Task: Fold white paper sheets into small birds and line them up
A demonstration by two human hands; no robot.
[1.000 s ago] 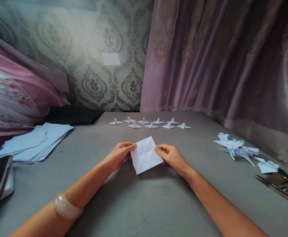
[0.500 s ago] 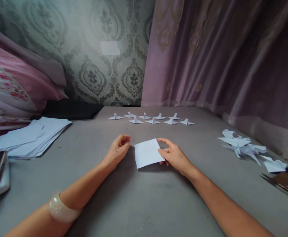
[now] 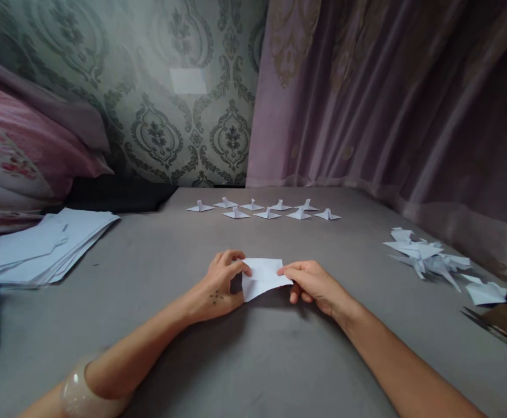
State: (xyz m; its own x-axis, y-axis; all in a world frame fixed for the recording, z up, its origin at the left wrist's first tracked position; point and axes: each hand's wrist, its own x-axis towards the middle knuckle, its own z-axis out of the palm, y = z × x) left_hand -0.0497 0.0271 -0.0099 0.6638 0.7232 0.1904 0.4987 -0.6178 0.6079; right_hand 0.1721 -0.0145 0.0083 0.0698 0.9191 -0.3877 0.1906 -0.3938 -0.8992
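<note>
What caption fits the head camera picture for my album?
Two hands hold white paper before little folded paper shapes.

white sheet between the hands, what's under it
Below the white sheet, at its right end, curled fingers of the right hand and grey tabletop show; whatever's directly beneath is covered.

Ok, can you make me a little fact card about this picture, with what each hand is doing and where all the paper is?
Left hand: fingers at the paper's left edge; can't tell how tight its grip is
Right hand: pinching the paper's right side
Paper: white, between the hands
Far side: nine folded paper shapes, in two rows
Left side: stack of white sheets
Right side: jumbled folded paper pile
Tabletop: grey
</note>
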